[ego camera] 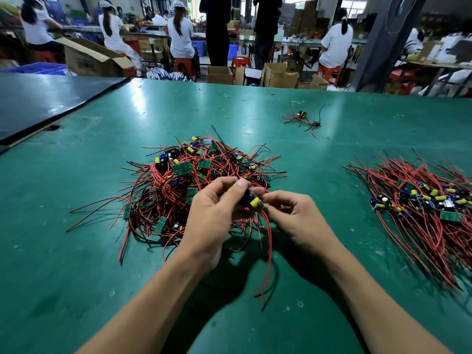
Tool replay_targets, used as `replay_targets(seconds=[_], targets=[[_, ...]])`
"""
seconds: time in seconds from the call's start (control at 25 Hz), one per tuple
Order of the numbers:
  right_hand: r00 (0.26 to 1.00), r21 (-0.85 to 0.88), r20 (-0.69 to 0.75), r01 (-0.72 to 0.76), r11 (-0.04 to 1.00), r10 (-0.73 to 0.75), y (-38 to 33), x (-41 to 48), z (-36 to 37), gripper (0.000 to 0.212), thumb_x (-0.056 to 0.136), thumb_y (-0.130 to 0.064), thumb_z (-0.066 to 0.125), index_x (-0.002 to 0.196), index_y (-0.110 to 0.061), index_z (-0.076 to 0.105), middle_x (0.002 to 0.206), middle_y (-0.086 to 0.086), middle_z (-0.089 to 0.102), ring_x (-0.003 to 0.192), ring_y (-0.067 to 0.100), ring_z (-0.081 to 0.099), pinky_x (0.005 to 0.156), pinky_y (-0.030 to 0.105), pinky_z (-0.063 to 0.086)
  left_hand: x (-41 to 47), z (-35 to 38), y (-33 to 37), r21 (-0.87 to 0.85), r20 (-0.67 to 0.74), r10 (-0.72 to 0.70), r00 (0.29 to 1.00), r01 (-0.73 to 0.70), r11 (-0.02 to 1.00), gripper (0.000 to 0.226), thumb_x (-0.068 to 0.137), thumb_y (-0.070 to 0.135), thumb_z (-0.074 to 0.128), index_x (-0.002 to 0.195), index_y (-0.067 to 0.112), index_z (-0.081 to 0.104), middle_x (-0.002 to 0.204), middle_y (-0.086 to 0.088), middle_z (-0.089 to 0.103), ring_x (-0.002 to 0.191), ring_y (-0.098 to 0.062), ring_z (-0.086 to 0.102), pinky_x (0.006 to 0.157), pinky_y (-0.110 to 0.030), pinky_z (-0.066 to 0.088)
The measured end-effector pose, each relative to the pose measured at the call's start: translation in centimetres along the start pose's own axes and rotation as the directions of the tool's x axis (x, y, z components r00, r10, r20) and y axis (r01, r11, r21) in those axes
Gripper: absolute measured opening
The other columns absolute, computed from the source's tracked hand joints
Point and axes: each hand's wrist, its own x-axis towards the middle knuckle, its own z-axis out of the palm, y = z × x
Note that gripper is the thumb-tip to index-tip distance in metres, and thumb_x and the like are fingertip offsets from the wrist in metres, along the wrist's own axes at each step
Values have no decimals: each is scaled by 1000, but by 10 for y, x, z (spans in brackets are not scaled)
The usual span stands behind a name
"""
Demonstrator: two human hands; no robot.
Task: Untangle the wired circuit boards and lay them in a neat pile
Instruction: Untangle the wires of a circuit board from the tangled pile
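Hands (208, 218) (300, 215) round board (254, 201) before tangle (194, 169)

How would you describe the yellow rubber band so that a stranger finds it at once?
Start at the green table. Beyond the big tangled heap, towards the far edge, lies the rubber band. It is a lone small yellow ring, with no wires.

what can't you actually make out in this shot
Head view, held board: mostly covered by the left hand and right hand; only its blue and yellow parts show.
Head view, sorted pile: cut off by the right edge.
Head view, tangled heap: lower boards buried under those on top, so no count.
Head view, far cluster: too small to count its boards.
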Motion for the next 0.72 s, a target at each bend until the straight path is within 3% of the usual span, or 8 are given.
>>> replay_targets(seconds=[0.12, 0.24, 0.32, 0.4, 0.48, 0.52, 0.64, 0.72], targets=[[999, -103, 41, 32, 994, -28, -3, -5, 13, 28, 75, -43, 85, 96, -24, 78, 83, 16, 72, 70, 15, 56, 66, 41, 49, 2, -3, 2, -1, -65, 32, 997, -32, 999, 4, 95, 14, 59, 93, 11, 61, 91, -12, 76, 79, -18, 72, 65, -29, 58], [987, -154, -34, 147, 977, -154, -8, -6, 17, 29, 79, -56, 74, 88, -28, 73, 67, -6, 63, 62, 6, 51, 59, 27, 43, 3, -2, 0, -52, -131, 7, 991, -14, 999, 4, 93, 11, 62, 91, 9, 65, 90, -13, 76, 80, -19, 72, 76, -31, 59], [974, -153, -91, 192, 969, -207, -12, -4, 15, 29, 91, -54, 62, 84, -26, 69, 65, -8, 57, 56, 5, 45, 53, 21, 37, 3, -2, -1, -75, -142, -24, 990, 14, 997, 2, 87, 13, 67, 87, 13, 70, 93, -14, 76, 84, -22, 72, 83, -37, 55], [988, 96, -125, 102, 990, -90, -18, -1, 11, 32, 92, -49, 62, 80, -20, 67, 64, -2, 54, 48, 8, 40, 44, 19, 31, 1, -2, 0, -123, -65, -59, 996, 51, 991, 9, 76, 17, 74, 84, 17, 74, 99, -14, 75, 90, -25, 73, 79, -33, 55], [995, 467, -11, -83, 881, 99, -26, 0, 7, 28, 86, -45, 64, 79, -18, 69, 63, -2, 51, 40, 5, 32, 39, 17, 22, 0, -2, 1, -178, 32, -112, 993, 116, 977, 15, 70, 16, 75, 85, 19, 76, 100, -11, 75, 85, -21, 73, 69, -26, 56], [982, 566, 91, -189, 803, 167, -28, -1, 5, 28, 83, -45, 63, 78, -19, 70, 62, -4, 48, 37, 4, 29, 39, 17, 17, 0, -2, 1, -191, 59, -159, 985, 168, 967, 13, 73, 12, 72, 84, 19, 77, 97, -9, 75, 79, -19, 73, 65, -24, 57], [907, 516, 331, -405, 755, 260, -27, -5, -5, 34, 79, -47, 67, 69, -15, 61, 54, -3, 39, 32, 2, 25, 38, 19, 12, -1, -2, 1, -172, 117, -357, 927, 373, 912, 20, 86, 18, 63, 73, 18, 78, 78, -5, 70, 57, -14, 66, 53, -21, 54], [874, 401, 375, -454, 796, 310, -24, -7, -4, 52, 73, -51, 79, 85, -6, 55, 62, 12, 21, 36, 8, 18, 38, 18, 15, -2, -1, 1, -99, 187, -437, 880, 459, 883, 23, 84, 34, 65, 73, 17, 76, 73, -3, 67, 54, -13, 63, 50, -21, 53]])
